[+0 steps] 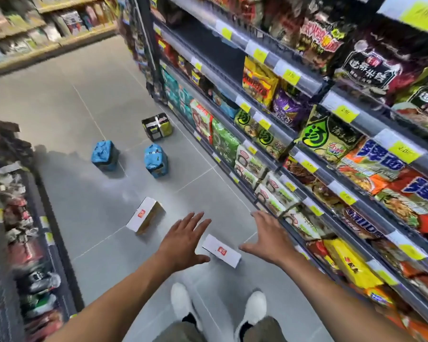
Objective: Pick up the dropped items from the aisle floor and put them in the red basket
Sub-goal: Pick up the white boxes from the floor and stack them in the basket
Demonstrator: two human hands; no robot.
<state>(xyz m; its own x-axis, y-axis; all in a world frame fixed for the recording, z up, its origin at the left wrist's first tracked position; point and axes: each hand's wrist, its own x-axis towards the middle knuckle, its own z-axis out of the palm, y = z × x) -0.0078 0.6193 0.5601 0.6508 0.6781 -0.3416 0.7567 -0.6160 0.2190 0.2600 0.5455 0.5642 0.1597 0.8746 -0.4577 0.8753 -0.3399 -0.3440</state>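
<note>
Lower centre of frame: left hand point(183, 240) and right hand point(267, 239) reach down either side of a flat white box point(221, 250) lying on the aisle floor point(84, 107). Fingers point(195, 219) of both hands are spread straight and apart, holding nothing. Neither hand clearly touches the box yet.

Other dropped items:
- second white box point(145, 218), tipped on an edge, left of centre
- two blue packs point(104, 155), mid frame
- black-and-green pack point(157, 125), above them

The red basket is not in view.

Risks:
- The box lies flat, so the fingers may slide over it or push it away instead of getting under an edge.
- The right hand is just beside the low shelf packets point(299, 223) and a wide swing could knock more down.
- The frame is blurred, so the head is likely moving and the reach may land off the box.
- With the basket out of sight, a blind drop could miss it.
</note>
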